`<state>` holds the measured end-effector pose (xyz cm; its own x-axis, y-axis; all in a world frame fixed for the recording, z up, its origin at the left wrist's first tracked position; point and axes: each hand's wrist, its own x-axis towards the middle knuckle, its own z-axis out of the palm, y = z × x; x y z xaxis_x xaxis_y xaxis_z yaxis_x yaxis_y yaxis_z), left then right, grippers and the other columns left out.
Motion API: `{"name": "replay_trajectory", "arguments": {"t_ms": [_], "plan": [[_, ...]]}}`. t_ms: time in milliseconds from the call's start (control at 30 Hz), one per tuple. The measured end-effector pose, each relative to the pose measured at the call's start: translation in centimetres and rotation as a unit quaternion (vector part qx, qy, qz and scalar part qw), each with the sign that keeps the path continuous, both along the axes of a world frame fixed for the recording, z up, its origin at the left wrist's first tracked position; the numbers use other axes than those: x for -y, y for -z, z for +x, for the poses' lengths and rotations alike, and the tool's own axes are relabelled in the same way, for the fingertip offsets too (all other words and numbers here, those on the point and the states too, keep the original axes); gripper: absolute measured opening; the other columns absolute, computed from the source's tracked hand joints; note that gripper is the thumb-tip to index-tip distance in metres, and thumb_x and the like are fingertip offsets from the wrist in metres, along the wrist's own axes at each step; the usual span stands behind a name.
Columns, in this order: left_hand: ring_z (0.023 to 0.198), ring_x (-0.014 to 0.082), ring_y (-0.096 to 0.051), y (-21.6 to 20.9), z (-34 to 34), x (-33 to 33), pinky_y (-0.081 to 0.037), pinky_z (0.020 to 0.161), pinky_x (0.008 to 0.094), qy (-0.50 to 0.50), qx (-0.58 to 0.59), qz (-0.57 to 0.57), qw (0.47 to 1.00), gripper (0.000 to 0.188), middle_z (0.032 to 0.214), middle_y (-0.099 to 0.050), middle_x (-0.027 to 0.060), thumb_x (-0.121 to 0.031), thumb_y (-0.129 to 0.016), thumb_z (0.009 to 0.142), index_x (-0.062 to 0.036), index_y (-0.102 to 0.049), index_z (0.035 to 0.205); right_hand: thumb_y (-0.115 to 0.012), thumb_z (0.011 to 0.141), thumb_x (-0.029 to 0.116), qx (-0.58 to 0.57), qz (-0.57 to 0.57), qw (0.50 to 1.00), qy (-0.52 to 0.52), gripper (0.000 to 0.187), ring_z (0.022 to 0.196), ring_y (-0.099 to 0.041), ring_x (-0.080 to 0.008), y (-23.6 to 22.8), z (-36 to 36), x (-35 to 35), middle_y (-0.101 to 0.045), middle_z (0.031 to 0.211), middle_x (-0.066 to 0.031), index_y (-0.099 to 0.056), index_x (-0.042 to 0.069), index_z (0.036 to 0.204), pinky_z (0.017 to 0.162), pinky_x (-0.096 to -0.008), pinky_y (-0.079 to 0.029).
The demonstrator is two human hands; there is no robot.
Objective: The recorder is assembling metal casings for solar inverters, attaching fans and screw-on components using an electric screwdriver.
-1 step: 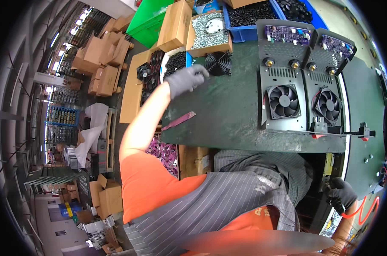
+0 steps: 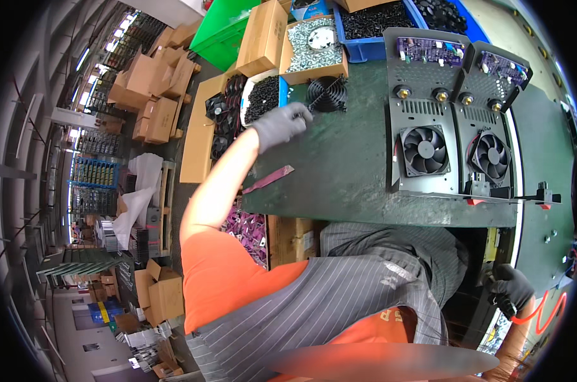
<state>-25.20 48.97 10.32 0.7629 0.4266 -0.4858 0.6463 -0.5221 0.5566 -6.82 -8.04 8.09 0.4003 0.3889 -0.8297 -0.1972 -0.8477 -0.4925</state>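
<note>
My left hand, in a grey glove, hovers over the green tabletop beside a white box of small black parts. Its fingers are curled inward, and whatever they may pinch is too small to make out. Just beyond the fingertips lies a round black fan guard. Off the table's near right, my gloved right hand is closed around a dark power tool with an orange coiled hose. Two metal panels with black fans and purple circuit boards rest on the table's right.
A cardboard box of silvery screws sits at the back, next to a blue bin of black parts and a green bin. More fans fill a carton at left. A purple strip lies near the table's front-left edge.
My left hand has drawn slightly toward me, and its fingers are curled closer together. My right hand keeps its hold on the tool.
</note>
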Motion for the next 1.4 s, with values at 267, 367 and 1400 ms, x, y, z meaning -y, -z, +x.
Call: {"name": "replay_trajectory", "arguments": {"t_ms": [267, 367, 1400], "plan": [[0.108, 0.0336, -0.054, 3.0, -3.0, 1.6, -0.044, 0.092, 0.0399, 0.067, 0.034, 0.304, 0.950, 0.038, 0.120, -0.053, 0.0164, -0.028, -0.057, 0.086, -0.0128, -0.054, 0.120, -0.057, 0.073, 0.006, -0.117, 0.023, 0.982, 0.147, 0.042, 0.057, -0.060, -0.0204, -0.2, -1.2, 0.0, -0.061, 0.078, -0.0102, -0.052, 0.001, 0.114, 0.046, -0.0344, -0.052], [0.100, 0.0317, -0.058, 2.8, -3.0, -0.1, -0.045, 0.089, 0.0379, 0.064, 0.106, 0.309, 0.943, 0.025, 0.106, -0.062, 0.0145, -0.019, -0.054, 0.086, -0.0102, -0.062, 0.109, -0.057, 0.073, 0.009, -0.254, 0.112, 0.932, 0.235, 0.051, 0.065, -0.061, -0.0232, 0.7, -2.5, 0.0, -0.059, 0.092, -0.0103, -0.046, 0.002, 0.122, 0.059, -0.0352, -0.056], [0.086, 0.0199, -0.062, 3.1, -1.8, -1.2, -0.051, 0.063, 0.0226, -0.205, 0.268, -0.474, 0.813, 0.035, 0.111, -0.059, 0.0164, -0.002, -0.039, 0.092, 0.0033, -0.039, 0.127, -0.069, 0.064, 0.019, -0.016, 0.371, 0.886, 0.278, 0.087, 0.110, -0.047, -0.0173, 5.0, -14.2, -6.0, -0.048, 0.124, -0.0087, -0.031, -0.003, 0.139, 0.097, -0.0275, -0.034]]}}
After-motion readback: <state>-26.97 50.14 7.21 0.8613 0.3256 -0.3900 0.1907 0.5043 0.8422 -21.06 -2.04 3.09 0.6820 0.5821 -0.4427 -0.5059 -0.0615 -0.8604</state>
